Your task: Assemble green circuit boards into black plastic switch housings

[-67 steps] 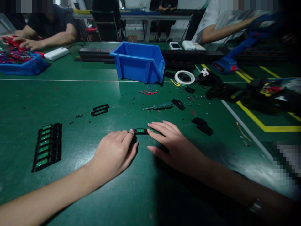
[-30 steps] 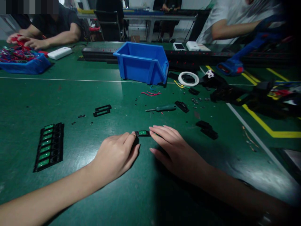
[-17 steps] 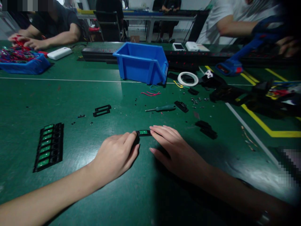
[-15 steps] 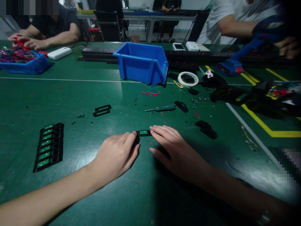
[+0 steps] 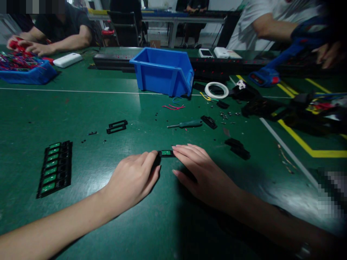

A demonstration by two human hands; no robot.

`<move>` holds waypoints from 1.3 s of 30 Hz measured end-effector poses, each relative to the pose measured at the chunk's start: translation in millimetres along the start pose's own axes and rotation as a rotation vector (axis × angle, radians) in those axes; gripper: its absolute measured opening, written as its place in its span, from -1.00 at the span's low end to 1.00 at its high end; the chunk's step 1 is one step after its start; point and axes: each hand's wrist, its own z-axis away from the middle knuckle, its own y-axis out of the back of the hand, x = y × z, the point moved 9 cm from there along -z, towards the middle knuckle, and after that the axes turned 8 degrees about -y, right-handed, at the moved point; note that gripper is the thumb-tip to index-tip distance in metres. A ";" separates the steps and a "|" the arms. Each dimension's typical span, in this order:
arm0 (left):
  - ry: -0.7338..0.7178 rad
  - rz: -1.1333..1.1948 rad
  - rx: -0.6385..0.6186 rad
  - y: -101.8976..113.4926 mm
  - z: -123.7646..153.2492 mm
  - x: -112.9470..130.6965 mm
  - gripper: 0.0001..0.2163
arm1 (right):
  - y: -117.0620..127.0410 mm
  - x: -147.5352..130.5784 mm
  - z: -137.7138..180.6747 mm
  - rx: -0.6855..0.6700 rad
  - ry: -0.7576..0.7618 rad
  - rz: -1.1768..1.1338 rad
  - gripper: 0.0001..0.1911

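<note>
A small black plastic frame with a green circuit board in it (image 5: 166,153) lies on the green table between my two hands. The curled fingers of my left hand (image 5: 135,173) are closed on its left end, partly hiding it. My right hand (image 5: 200,171) has its fingers stretched out, their tips touching the right end, and its thumb stands apart below. Over at the left, several similar black frames with green boards (image 5: 50,169) lie side by side in a column. Two empty black frames (image 5: 116,126) lie beyond my left hand.
Beyond my hands lie a green-handled screwdriver (image 5: 189,124), loose screws (image 5: 224,115), red wires (image 5: 174,107), black parts (image 5: 237,148) and a white ring (image 5: 216,90). A blue bin (image 5: 162,74) stands at the back. Co-workers sit across the table, near a blue power tool (image 5: 282,57).
My hands and the small frame hold almost the same place. The view has shifted very slightly. At the back right, a co-worker's hand has moved a little.
</note>
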 end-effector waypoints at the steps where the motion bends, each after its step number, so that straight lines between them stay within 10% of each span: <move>1: -0.001 -0.005 0.000 0.1 -0.1 0.1 -0.72 | 0.5 -0.2 0.1 0.004 0.002 0.001 -0.52; 39: -0.120 -0.176 0.089 5.7 3.3 17.1 -0.62 | 2.7 -11.5 -0.2 -0.005 0.015 0.158 -0.63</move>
